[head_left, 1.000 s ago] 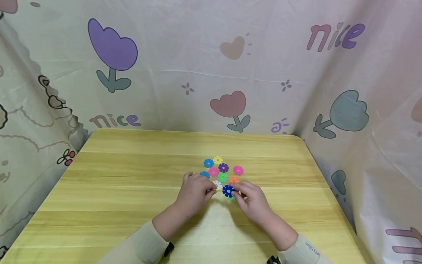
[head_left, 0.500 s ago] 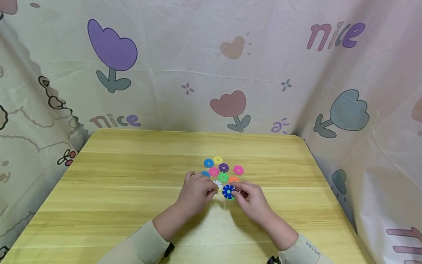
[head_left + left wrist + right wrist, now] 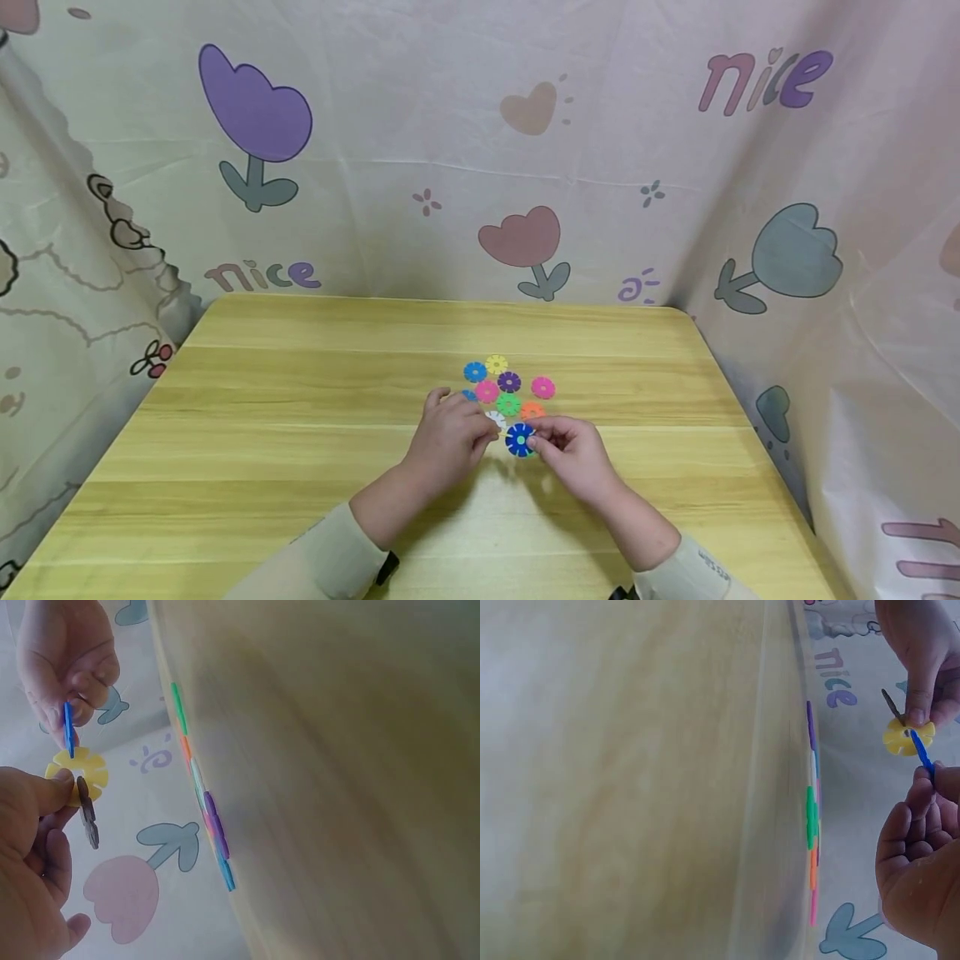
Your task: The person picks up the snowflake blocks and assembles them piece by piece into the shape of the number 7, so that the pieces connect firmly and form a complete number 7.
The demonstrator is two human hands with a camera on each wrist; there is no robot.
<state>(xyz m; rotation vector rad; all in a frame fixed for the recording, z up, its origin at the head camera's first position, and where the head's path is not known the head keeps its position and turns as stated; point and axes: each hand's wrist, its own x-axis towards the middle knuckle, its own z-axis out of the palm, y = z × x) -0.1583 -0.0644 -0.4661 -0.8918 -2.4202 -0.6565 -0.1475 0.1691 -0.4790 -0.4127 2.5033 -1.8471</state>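
Note:
My left hand (image 3: 448, 437) pinches a yellow notched snowflake disc (image 3: 88, 766) between thumb and fingers. A dark grey disc (image 3: 88, 814) is joined crosswise to the yellow one and sticks out past the thumb. My right hand (image 3: 573, 454) pinches a dark blue snowflake disc (image 3: 516, 447) by its edge. In both wrist views the blue disc stands edge-on against the yellow disc's rim; how deep it sits in a slot I cannot tell. The head view shows the yellow disc mostly hidden by my left fingers. Both hands are above the table.
Loose snowflake discs lie beyond my hands: yellow (image 3: 497, 364), purple (image 3: 509, 382), green (image 3: 508, 405), orange (image 3: 532, 410), white (image 3: 495, 418), two pink and two blue, one partly hidden. Another green one shows behind the held blue disc. A printed curtain (image 3: 420, 125) hangs behind the wooden table (image 3: 300, 375).
Both hands have shifted slightly toward me and to the right, and the blue disc has come slightly nearer the table's front. Each hand keeps its disc; the loose discs stay put.

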